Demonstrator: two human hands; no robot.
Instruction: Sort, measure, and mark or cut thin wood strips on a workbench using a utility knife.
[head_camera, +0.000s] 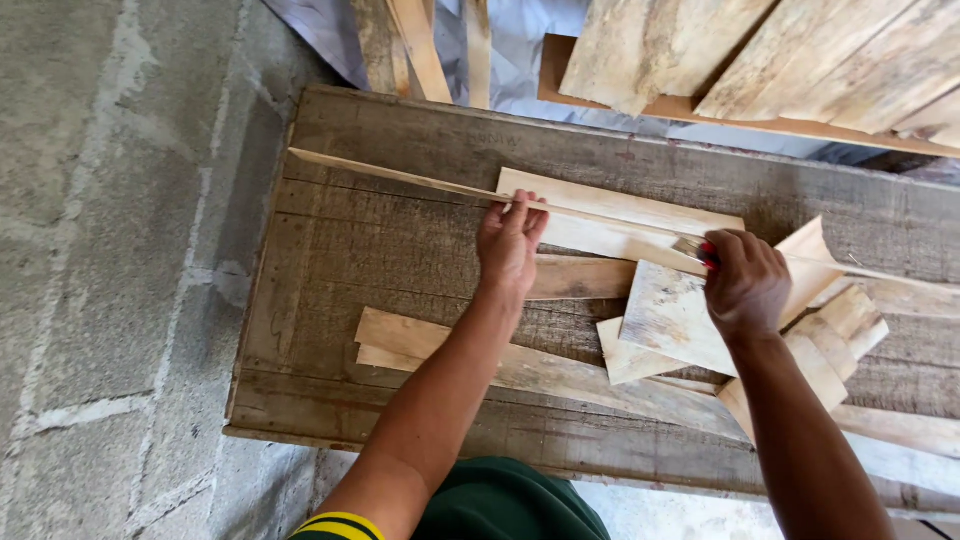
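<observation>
Two hands marking: left hand (510, 243) flat, pinning thin wooden strip (400, 177) on pale board (620, 225) beneath it, right hand (745, 285) closed on pencil (692, 247) at strip's edge; next, probably steady pull along it.

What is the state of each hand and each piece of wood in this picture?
left hand: fingers pressed on the long thin strip.
right hand: closed on a small red-tipped tool.
long thin strip: lying across the flat board.
flat board: flat on the workbench.
workbench: worn, covered with offcuts.
offcuts: loose, overlapping.
</observation>
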